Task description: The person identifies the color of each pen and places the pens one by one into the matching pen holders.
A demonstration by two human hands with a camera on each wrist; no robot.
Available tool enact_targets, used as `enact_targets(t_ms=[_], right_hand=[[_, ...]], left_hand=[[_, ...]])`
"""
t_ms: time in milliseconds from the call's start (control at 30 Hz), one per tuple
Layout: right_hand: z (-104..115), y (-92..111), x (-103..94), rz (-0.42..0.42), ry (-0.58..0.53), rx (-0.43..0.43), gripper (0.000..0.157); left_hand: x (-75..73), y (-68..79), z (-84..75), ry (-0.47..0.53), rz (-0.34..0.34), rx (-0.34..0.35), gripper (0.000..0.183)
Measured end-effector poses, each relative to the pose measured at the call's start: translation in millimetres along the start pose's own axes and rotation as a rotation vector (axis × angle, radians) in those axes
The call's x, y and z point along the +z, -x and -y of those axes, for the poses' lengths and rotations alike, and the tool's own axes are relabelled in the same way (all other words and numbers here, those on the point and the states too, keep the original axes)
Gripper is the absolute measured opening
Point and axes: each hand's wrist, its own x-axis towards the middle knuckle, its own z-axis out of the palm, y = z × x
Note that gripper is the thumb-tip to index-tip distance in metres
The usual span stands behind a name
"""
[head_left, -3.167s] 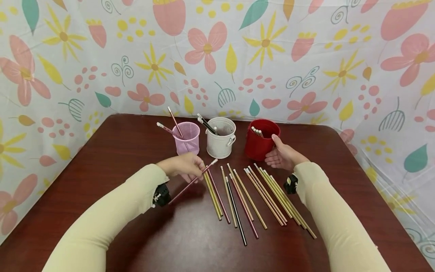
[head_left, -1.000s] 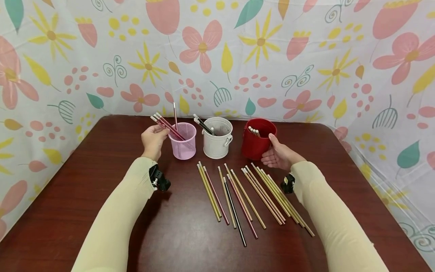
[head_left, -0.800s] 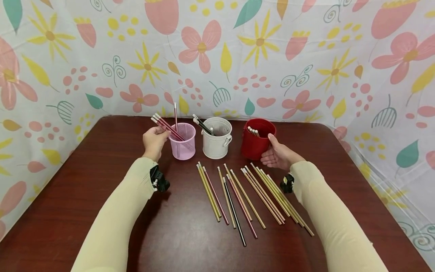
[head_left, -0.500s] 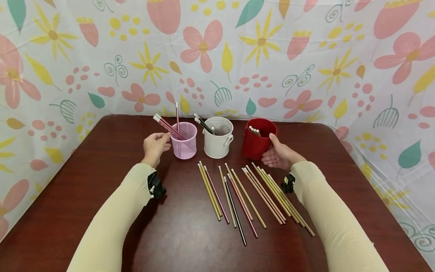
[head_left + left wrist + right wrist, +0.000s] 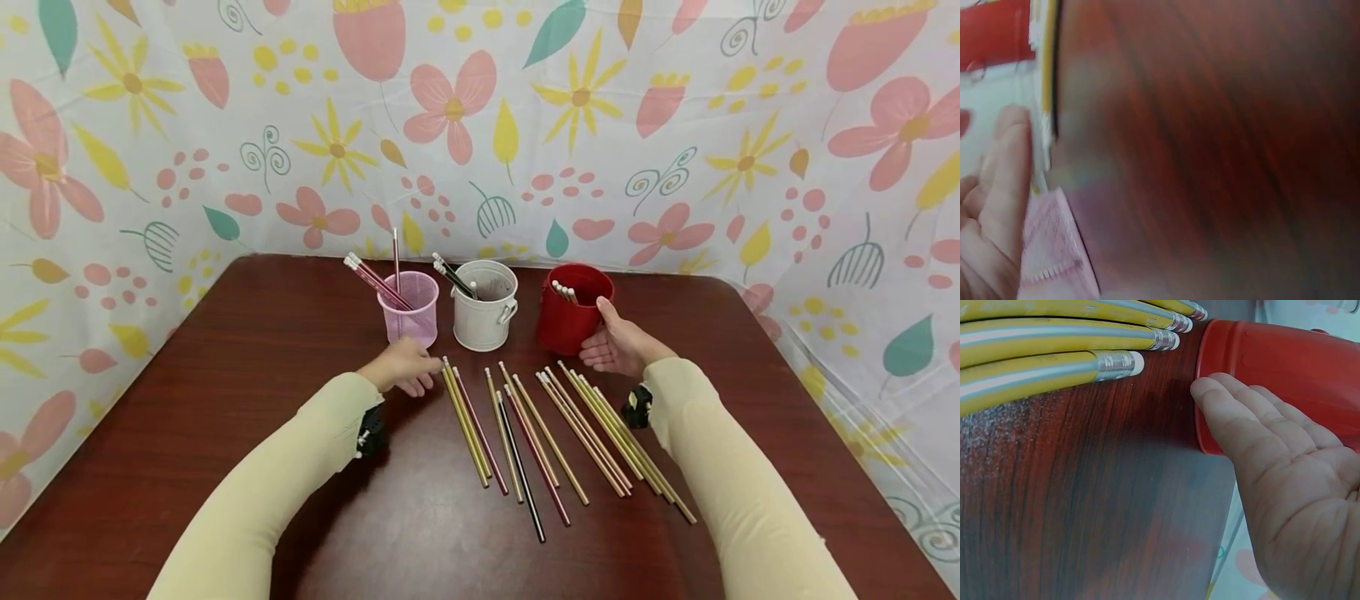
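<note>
My left hand (image 5: 405, 367) reaches over the table just in front of the pink mesh pencil cup (image 5: 420, 321), holding nothing. Its fingertips are close to the eraser ends of two yellow pencils (image 5: 467, 425); contact cannot be made out. A red pencil (image 5: 480, 429) lies beside them. In the blurred left wrist view, the fingers look straight. My right hand (image 5: 622, 340) rests against the red bucket (image 5: 567, 327), thumb at its rim and fingers straight along its side in the right wrist view. Red pencils (image 5: 378, 283) lean in the pink cup.
Between the two cups stands a white bucket (image 5: 480, 321) with dark pencils (image 5: 452, 275). White-tipped pencils (image 5: 564, 291) show inside the red bucket. Loose gold, red, black and yellow pencils (image 5: 600, 437) lie across the table (image 5: 405, 533). A floral cloth (image 5: 480, 200) hangs behind.
My left hand carried a red pencil to the pink cup and let go of it there. It then came back right toward the yellow pencils. The right hand has stayed at the red bucket.
</note>
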Motion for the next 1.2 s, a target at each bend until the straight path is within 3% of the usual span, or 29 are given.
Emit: enact_targets(t_ms=[167,533,800,1033,1200], right_hand=[[-1,0,-1.3,-0.004,0.000,0.002,0.100],[-2,-2,-0.3,-0.011,0.005,-0.002,0.100],[-1,0,-0.9,-0.001,0.004,0.007,0.104],[-1,-1,-1.9,0.032,-0.013,0.005,0.105],[-1,-1,-0.7,0.017,-0.007,0.003,0.103]], left_hand=[[16.1,-3.5,-11.0,-0.235,0.114,-0.055,0.025],[35.6,-11.2,-18.8,-0.442,0.146,-0.090,0.027],[31.1,-4.7,-23.3,-0.391,0.161,-0.096,0.023],[23.9,9.6,-41.1,-0.248,0.139,0.010,0.017],[20.6,19.7,-61.6,-0.211,0.105,0.085,0.010]])
